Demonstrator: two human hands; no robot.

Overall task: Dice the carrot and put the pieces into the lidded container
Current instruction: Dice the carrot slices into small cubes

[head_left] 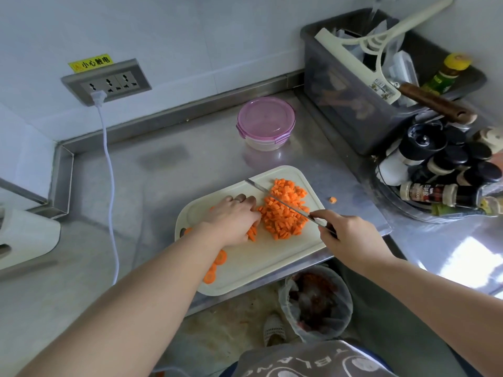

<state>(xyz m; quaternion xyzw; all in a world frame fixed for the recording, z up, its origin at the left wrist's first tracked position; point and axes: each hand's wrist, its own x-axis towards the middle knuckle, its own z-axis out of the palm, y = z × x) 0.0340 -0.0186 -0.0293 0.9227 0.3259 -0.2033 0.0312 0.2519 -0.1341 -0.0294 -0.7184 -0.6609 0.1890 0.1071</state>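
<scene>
Closest to us, our grey printed shirt (313, 360) edges the bottom of the view, and both bare forearms reach out over it to the white cutting board (261, 270); our left hand (234, 219) sits knuckles-up, its fingers bent and bunched together, tips pressing down on a small bundle of carrot sticks (252, 234); our right hand (351, 238) is wrapped tight round the handle of the knife (283, 202), whose thin blade runs away from those fingers, slanting across the diced carrot (285, 216); that heap lies just beyond the left fingertips, between the two hands, a bright orange mound of small, fairly even cubes; behind the left wrist a few uncut carrot rounds (215, 268) lie flat on the board, partly hidden by the forearm; one stray cube (332, 200) rests on the steel counter (163, 186) beyond the right fingers; the lidded container (265, 123), pink lid on, stands well past the knife tip, apart from the board.
</scene>
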